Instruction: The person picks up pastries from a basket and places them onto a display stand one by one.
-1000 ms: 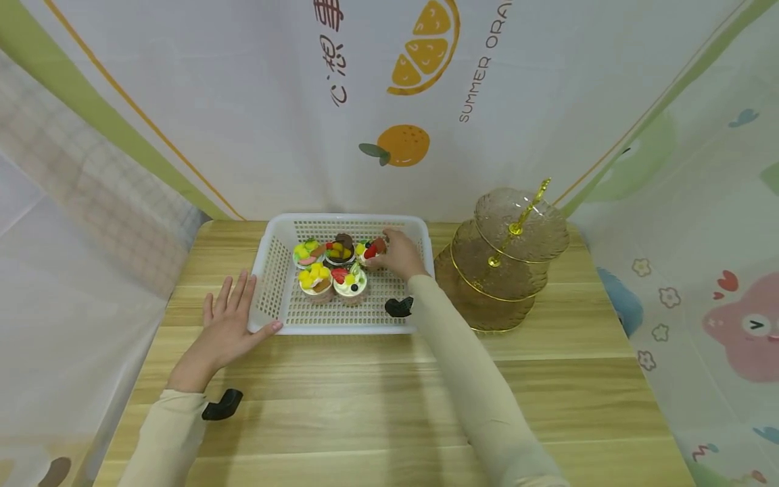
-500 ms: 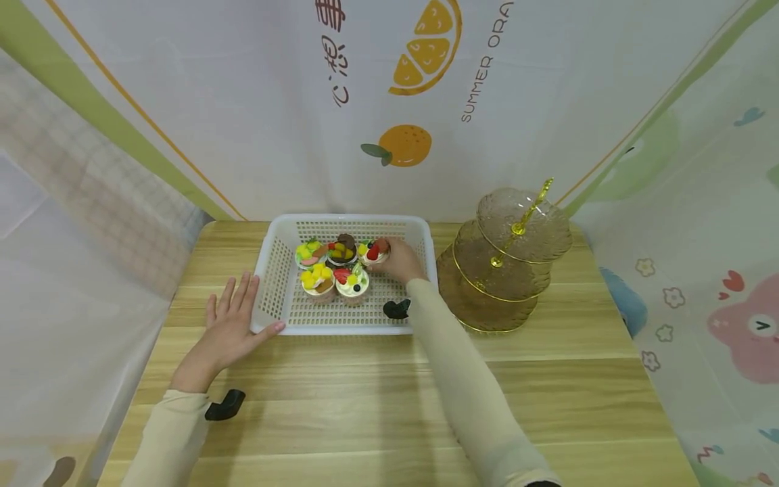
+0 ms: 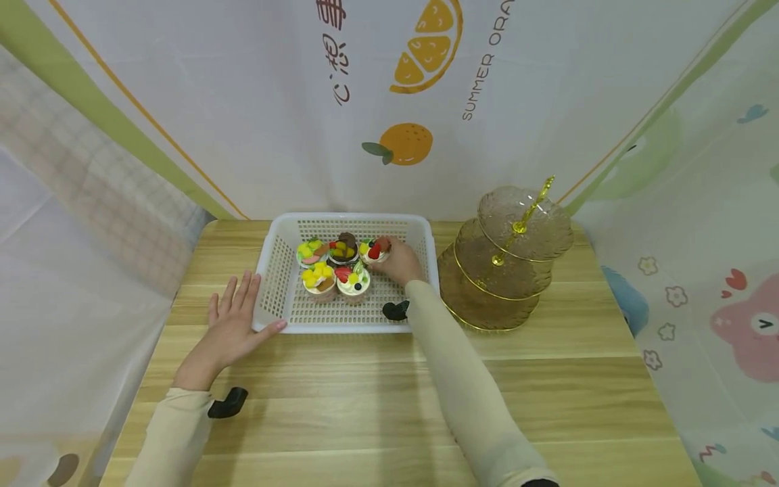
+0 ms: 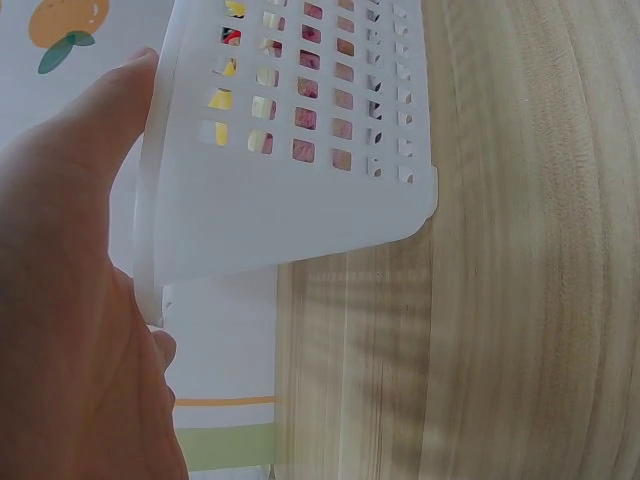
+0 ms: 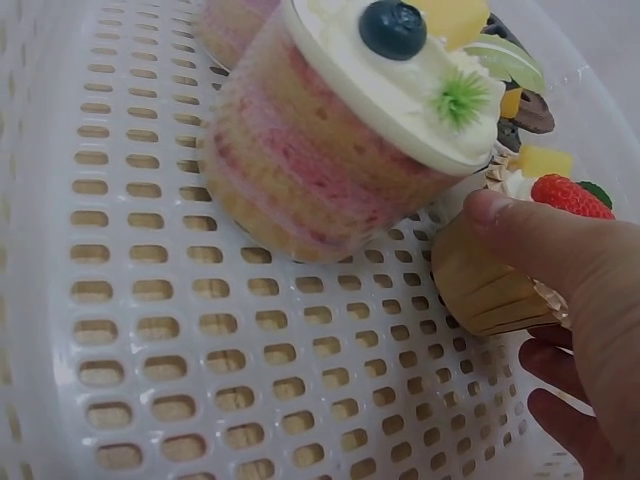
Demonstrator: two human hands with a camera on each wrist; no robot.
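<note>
A white plastic basket (image 3: 389, 329) holds several toy cupcakes. My right hand (image 3: 403, 262) is inside it, gripping the strawberry-topped cupcake (image 3: 374, 251) at the back right. In the right wrist view the thumb lies on that cupcake's tan wrapper (image 5: 480, 275), with fingers on its far side. Beside it stands a layered cake cup (image 5: 320, 160) with white cream and a blueberry. My left hand (image 3: 231, 331) rests on the basket's left rim, fingers fairly straight; the left wrist view shows the thumb along the rim (image 4: 150, 200).
A three-tier tray stand (image 3: 505, 260) with gold edges and a gold handle is close to the basket's right side. Both stand on a wooden table (image 3: 341, 406). A printed curtain (image 3: 274, 135) hangs behind the table's back edge.
My right hand has dropped from over the strawberry-topped cupcake to a grip at its right side. The left hand stays on the rim.
</note>
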